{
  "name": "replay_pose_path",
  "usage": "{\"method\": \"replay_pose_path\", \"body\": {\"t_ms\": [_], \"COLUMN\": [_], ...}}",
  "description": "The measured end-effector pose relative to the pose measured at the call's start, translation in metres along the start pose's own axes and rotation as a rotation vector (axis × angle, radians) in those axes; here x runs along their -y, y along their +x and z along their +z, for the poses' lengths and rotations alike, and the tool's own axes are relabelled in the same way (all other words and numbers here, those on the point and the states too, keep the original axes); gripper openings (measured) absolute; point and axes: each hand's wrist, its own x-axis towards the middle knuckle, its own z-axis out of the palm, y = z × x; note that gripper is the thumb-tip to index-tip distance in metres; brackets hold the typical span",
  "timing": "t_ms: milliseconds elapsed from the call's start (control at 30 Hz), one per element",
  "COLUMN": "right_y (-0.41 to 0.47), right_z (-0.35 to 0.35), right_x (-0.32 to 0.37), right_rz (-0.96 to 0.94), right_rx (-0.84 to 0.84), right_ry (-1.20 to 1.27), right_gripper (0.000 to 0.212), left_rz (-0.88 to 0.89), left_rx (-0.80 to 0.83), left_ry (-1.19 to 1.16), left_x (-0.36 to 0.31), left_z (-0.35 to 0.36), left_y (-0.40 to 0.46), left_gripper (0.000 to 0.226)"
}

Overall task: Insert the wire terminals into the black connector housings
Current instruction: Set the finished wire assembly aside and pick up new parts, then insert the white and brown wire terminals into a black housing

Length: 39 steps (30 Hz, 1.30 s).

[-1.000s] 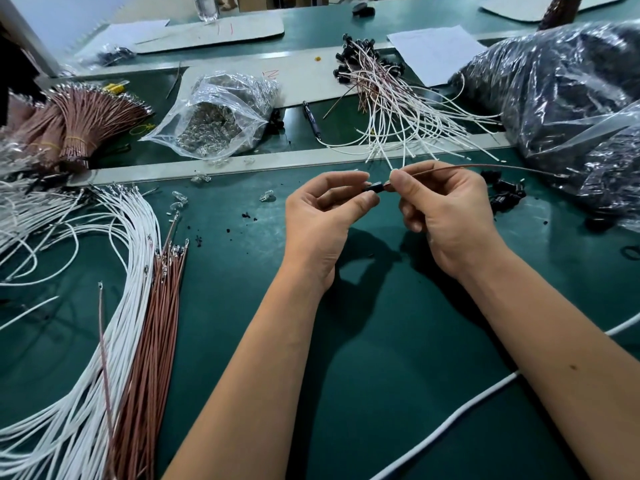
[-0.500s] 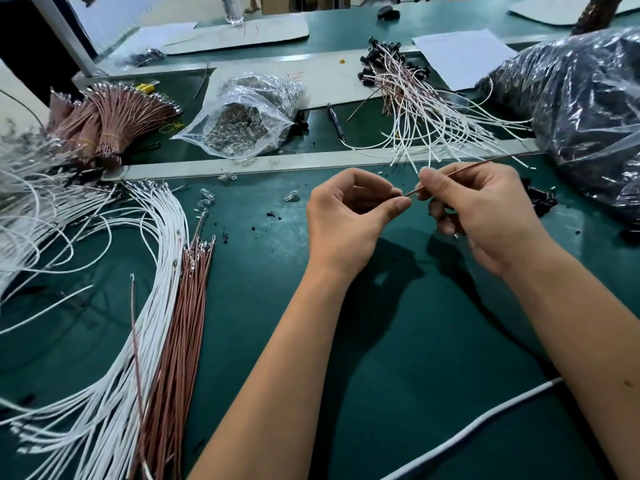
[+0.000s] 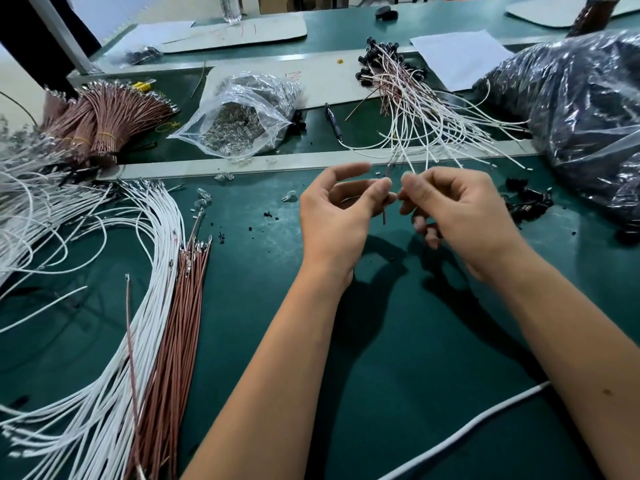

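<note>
My left hand [image 3: 337, 220] pinches a thin brown wire [image 3: 384, 213] between thumb and fingertips; the wire stands nearly upright, its lower end hanging free. No black housing shows at the fingertips. My right hand [image 3: 464, 216] hovers just right of the wire with curled fingers, thumb near the index tip; whether it touches the wire or holds anything is unclear. Loose black connector housings [image 3: 528, 202] lie right of my right hand. White wires [image 3: 149, 271] and brown wires [image 3: 180, 323] with metal terminals lie at the left.
A pile of wires fitted with black housings [image 3: 415, 109] lies behind a metal strip [image 3: 277, 164]. A clear bag of small parts [image 3: 242, 123], a pen [image 3: 333, 119], bundled brown wires [image 3: 104, 116] and a large dark plastic bag [image 3: 571, 116] surround the green mat. A white cable [image 3: 467, 434] crosses front right.
The brown wire has swung from pointing right to nearly upright and now sits at my left fingertips. My right hand's pinch on it has loosened, and a small gap separates the hands.
</note>
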Motion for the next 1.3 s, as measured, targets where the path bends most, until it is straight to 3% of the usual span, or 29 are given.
{"method": "replay_pose_path", "body": {"t_ms": [167, 367, 600, 900, 967, 1100, 1233, 1300], "right_y": [-0.006, -0.010, -0.019, 0.000, 0.006, 0.006, 0.000, 0.000], "right_z": [0.009, 0.012, 0.020, 0.073, 0.098, 0.167, 0.221, 0.234], "right_x": [-0.002, 0.004, 0.019, 0.056, 0.062, 0.064, 0.064, 0.063], "right_rz": [-0.089, -0.106, -0.046, -0.013, -0.023, -0.072, -0.024, -0.058], "right_rx": [0.036, 0.097, 0.613, 0.945, 0.915, 0.695, 0.611, 0.491], "right_ry": [-0.169, -0.205, -0.367, -0.759, -0.789, -0.810, -0.837, -0.855], "right_gripper": [0.018, 0.020, 0.022, 0.024, 0.032, 0.043, 0.048, 0.050], "left_rz": [-0.087, -0.179, -0.185, -0.112, -0.097, -0.066, -0.088, -0.101], "left_rx": [0.014, 0.062, -0.118, -0.431, -0.491, -0.651, -0.700, -0.712], "left_ry": [-0.065, -0.223, -0.421, -0.240, -0.180, -0.038, 0.041, 0.057], "left_x": [0.000, -0.012, -0.041, -0.095, -0.106, -0.119, -0.120, -0.118], "left_z": [0.001, -0.004, -0.034, -0.119, -0.140, -0.182, -0.204, -0.210], "left_y": [0.000, 0.000, 0.012, 0.010, 0.004, -0.010, -0.017, -0.020], "left_gripper": [0.014, 0.009, 0.011, 0.010, 0.010, 0.017, 0.015, 0.017]}}
